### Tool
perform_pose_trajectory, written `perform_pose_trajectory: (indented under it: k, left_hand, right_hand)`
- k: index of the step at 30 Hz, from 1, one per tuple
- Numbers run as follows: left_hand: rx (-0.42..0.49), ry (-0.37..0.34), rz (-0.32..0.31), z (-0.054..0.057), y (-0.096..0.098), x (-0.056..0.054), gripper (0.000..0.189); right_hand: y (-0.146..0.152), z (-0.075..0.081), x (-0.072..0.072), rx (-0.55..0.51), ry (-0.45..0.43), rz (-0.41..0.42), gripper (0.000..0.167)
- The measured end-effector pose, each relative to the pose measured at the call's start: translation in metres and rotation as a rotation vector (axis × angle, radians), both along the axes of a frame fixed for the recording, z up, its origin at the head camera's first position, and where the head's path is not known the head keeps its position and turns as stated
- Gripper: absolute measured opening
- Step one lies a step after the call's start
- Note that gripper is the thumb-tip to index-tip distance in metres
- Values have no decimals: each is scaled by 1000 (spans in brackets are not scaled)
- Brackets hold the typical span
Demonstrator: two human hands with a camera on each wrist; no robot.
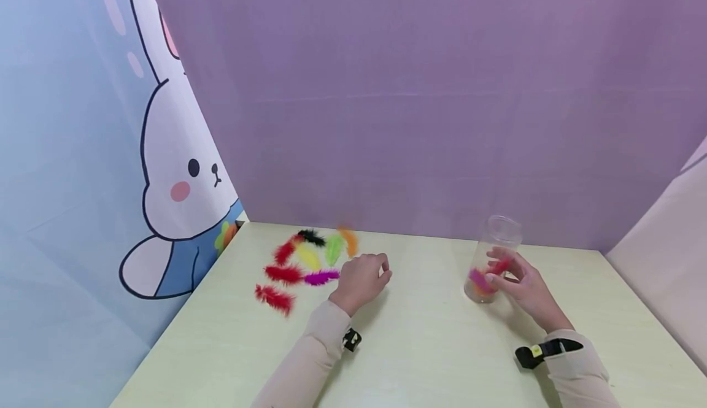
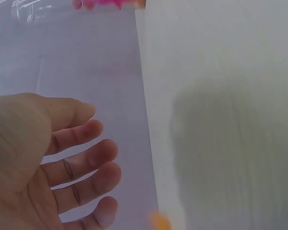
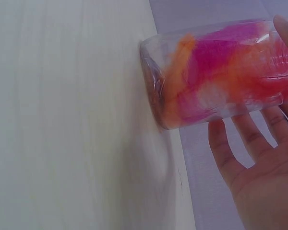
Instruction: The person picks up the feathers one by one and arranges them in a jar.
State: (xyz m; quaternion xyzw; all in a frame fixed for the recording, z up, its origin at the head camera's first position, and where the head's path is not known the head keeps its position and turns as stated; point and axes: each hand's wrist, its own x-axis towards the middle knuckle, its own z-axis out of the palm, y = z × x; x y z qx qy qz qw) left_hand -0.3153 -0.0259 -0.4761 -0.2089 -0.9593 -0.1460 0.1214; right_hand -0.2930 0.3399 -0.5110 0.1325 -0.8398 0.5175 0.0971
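Observation:
My right hand (image 1: 527, 288) holds a clear jar (image 1: 483, 264), its fingers and thumb around the side. The jar stands slightly tilted on the table, its mouth upward. Pink, orange and red feathers (image 3: 221, 67) fill the lower part of it, as the right wrist view shows. My left hand (image 1: 361, 279) hovers over the table with fingers loosely bent and nothing in them. Just left of it lies a purple feather (image 1: 321, 278). Beyond its knuckles are an orange feather (image 1: 349, 241) and a green feather (image 1: 334, 249).
Farther left on the pale table (image 1: 420, 346) lie a yellow feather (image 1: 308, 257), a black feather (image 1: 312, 237) and red feathers (image 1: 284, 274). A purple cloth (image 1: 420, 101) hangs behind the table's back edge. At the left hangs a blue cloth (image 1: 66, 150) with a rabbit print.

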Motion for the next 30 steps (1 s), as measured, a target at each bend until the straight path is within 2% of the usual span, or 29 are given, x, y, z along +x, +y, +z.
perform_pose_trajectory:
  k: [6, 13, 21, 25, 30]
  left_hand:
    - [25, -14, 9, -1, -19, -1, 12]
    - [49, -34, 60, 5, -47, -8, 6]
    - [67, -122, 132, 14, -81, -12, 8]
    - [58, -149, 164, 12, -91, -15, 12]
    - [22, -173, 186, 4, -95, -19, 14]
  right_hand:
    - [2, 4, 2, -4, 6, -3, 61]
    - [2, 6, 2, -5, -8, -5, 63]
    - [1, 7, 2, 8, -7, -2, 62]
    - [1, 7, 2, 10, -9, -1, 61]
    - [1, 7, 2, 9, -12, -3, 61]
